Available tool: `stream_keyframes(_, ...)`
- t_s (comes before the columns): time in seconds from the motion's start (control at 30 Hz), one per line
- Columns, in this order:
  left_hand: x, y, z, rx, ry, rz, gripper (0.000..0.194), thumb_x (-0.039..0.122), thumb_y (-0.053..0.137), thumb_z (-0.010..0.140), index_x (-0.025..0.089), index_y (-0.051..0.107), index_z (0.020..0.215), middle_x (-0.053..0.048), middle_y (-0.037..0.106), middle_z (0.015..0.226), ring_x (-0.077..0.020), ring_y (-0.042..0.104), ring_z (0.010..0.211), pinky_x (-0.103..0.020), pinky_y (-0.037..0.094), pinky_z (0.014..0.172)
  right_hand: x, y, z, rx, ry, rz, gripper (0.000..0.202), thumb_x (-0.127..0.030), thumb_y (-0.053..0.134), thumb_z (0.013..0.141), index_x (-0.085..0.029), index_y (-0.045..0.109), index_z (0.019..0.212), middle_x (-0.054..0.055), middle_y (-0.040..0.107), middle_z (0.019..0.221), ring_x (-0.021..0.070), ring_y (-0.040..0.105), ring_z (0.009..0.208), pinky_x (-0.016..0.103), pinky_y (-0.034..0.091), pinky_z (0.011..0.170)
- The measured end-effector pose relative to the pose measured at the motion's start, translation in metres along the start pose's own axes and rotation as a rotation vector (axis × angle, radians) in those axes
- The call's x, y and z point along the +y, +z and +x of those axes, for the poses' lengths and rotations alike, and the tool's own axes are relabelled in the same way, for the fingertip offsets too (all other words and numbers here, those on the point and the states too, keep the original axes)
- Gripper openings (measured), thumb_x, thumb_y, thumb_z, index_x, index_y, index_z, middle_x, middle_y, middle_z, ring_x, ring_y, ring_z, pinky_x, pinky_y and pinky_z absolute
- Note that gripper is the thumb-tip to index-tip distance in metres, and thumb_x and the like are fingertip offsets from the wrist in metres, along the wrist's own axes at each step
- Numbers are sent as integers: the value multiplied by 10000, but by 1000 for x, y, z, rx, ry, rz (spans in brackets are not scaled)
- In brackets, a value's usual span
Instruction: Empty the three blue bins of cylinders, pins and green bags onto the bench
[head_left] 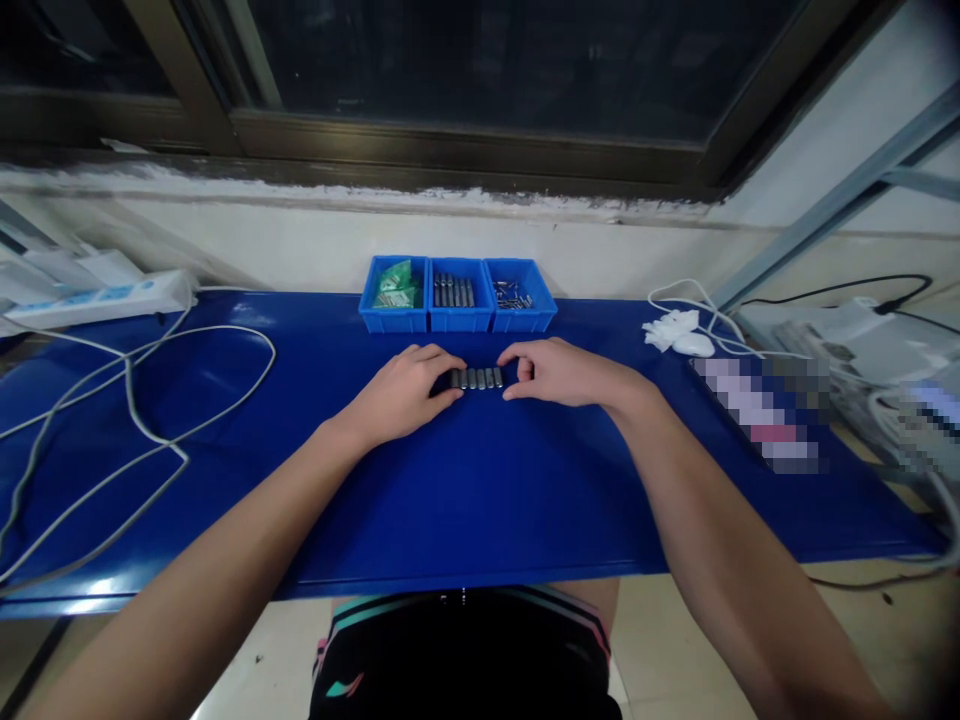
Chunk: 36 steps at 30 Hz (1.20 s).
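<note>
A short row of several small grey metal cylinders [481, 379] lies side by side on the blue table [450, 480]. At the row's left end is my left hand [409, 392], its thumb and forefinger apart, near the two ends of the leftmost cylinder. Whether they touch it I cannot tell. My right hand [559, 372] rests by the right end, thumb and forefinger spread in a C shape with nothing between them. Its other fingers are curled and partly hidden.
Behind the hands stand three joined blue bins: one with a green-marked plastic bag [397, 285], one with metal cylinders [454, 291], one with small metal pins [514, 297]. White cables [180, 450] and a power strip [142, 298] lie left; crumpled white tissue [670, 328] and a blurred phone-like slab [757, 415] lie right.
</note>
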<state>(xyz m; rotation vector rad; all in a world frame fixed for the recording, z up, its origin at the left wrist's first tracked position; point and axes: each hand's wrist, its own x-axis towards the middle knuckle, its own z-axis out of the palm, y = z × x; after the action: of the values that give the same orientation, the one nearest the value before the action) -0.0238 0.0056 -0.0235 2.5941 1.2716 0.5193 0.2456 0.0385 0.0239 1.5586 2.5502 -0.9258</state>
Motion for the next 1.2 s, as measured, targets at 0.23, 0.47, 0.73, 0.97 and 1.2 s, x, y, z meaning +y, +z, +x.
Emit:
stream_keyframes(0.23, -1, 1, 0, 0, 12, 5, 331, 326, 620, 1029, 194, 671, 1328, -94, 685, 1293, -289, 629, 1159, -485, 517, 1043, 0, 1, -1, 41, -9, -2, 398, -507, 694, 884, -233, 711, 1173, 57, 753, 977, 212, 669, 801, 363, 486, 676)
stream_keyframes(0.47, -2, 1, 1, 5, 35, 6, 324, 312, 587, 1040, 192, 663, 1331, -104, 685, 1277, -287, 636, 1146, -482, 518, 1037, 0, 5, 2, 45, -79, 6, 700, -572, 699, 879, -282, 558, 1500, 48, 739, 1016, 211, 652, 801, 358, 467, 670)
stream_keyframes(0.73, -2, 2, 1, 18, 36, -6, 317, 310, 578, 1035, 202, 662, 1321, -103, 690, 1276, -291, 640, 1158, -486, 518, 1037, 2, 11, 8, 100, -117, -11, 389, -493, 699, 886, -244, 721, 1184, 40, 742, 940, 188, 635, 753, 343, 443, 660)
stream_keyframes(0.97, 4, 0, 1, 19, 10, -23, 394, 342, 605, 1022, 197, 622, 1387, -116, 662, 1338, -309, 623, 1221, -506, 495, 1072, 5, 12, 10, 115, -124, -7, 359, -489, 730, 859, -246, 733, 1124, 35, 744, 944, 194, 657, 798, 334, 465, 696)
stream_keyframes(1.2, 5, 3, 3, 14, 51, -13, 345, 325, 605, 1034, 185, 646, 1347, -107, 676, 1305, -290, 630, 1161, -477, 494, 1048, 1, 15, 12, 147, -190, -21, 326, -440, 716, 876, -243, 740, 1134, 30, 735, 954, 195, 646, 842, 328, 452, 727)
